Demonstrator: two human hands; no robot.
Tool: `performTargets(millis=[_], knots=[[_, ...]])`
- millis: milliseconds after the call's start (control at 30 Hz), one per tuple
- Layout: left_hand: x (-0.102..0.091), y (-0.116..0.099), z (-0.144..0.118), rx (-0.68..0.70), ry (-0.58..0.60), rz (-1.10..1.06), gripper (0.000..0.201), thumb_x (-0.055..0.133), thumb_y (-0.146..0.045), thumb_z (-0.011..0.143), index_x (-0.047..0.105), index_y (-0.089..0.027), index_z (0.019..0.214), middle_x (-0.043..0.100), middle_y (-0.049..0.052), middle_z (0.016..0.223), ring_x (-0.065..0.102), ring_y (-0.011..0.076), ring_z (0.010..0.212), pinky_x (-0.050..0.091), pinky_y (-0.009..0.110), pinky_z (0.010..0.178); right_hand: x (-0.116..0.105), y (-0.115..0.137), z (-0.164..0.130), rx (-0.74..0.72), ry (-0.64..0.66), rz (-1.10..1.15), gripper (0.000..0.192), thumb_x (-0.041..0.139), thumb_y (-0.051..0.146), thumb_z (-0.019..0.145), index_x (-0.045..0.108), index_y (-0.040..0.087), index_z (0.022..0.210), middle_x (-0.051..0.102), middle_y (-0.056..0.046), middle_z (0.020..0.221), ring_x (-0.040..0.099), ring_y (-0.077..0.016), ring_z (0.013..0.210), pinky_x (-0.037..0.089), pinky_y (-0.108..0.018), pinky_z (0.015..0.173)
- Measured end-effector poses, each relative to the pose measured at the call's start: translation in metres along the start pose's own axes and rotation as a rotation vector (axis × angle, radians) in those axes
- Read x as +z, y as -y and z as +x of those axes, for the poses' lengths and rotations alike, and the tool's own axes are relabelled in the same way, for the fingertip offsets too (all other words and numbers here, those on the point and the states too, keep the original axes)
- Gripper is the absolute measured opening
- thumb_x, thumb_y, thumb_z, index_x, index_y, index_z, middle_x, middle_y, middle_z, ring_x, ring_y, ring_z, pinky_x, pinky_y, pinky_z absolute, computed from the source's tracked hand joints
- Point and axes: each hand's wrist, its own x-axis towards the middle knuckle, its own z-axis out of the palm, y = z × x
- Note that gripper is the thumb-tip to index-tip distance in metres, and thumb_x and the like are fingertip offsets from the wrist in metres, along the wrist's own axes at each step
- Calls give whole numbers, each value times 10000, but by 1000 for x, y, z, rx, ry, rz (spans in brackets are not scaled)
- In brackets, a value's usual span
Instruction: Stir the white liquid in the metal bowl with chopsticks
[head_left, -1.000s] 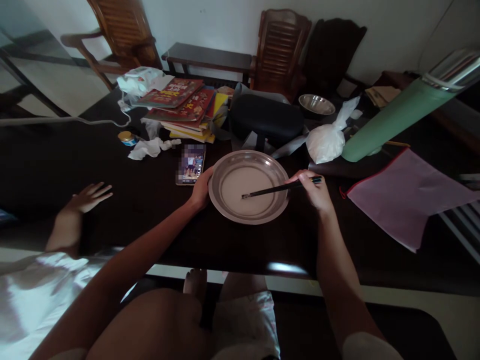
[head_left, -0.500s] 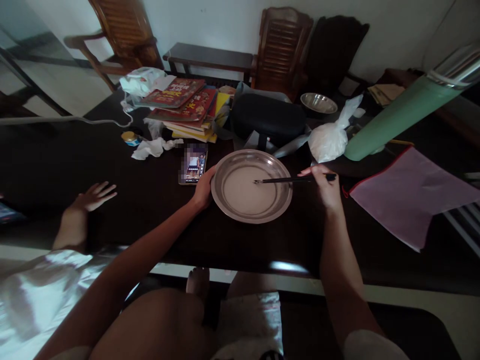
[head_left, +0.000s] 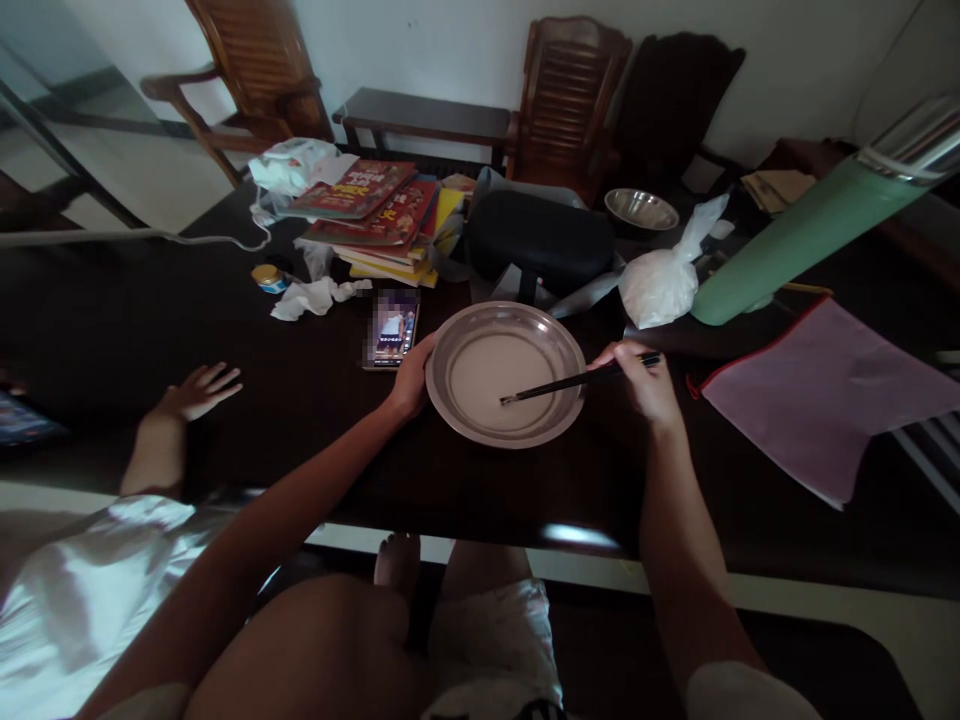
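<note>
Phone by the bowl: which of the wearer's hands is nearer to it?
Left. The left hand, holding the left side of the bowl, is close beside the phone; the right hand, holding chopsticks, is farther, across the bowl.

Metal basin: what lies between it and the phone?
In the head view, the left hand lies between the metal basin it holds and the phone; farther back, bare tabletop shows.

Dark table [head_left: 465, 495]; bowl [head_left: 442, 390], phone [head_left: 393, 332], books [head_left: 375, 210] atop

passage before bowl [head_left: 442, 400], along near table edge [head_left: 480, 515]; black case [head_left: 536, 235], tied bag [head_left: 660, 287] block behind.
</note>
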Motion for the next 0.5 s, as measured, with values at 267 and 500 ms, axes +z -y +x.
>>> performTargets(millis=[267,500], knots=[[-2,1,2,-2,-9,33,367,679,-487,863,816,-177,1002,825,82,1123,709,332,1179,540,460,1102,-2,-1,0,22,-116,35,437,741,705,859,793,289,736,779,-14,664,752,-252,671,615,-438,784],[-1,1,3,-7,0,24,398,686,-504,854,818,-173,1032,824,85,1096,696,338,1197,546,452,1075,0,3,1,-15,-46,-44,479,729,751,841,798,286,745,830,-33,785,789,-274,821,615,-445,867]])
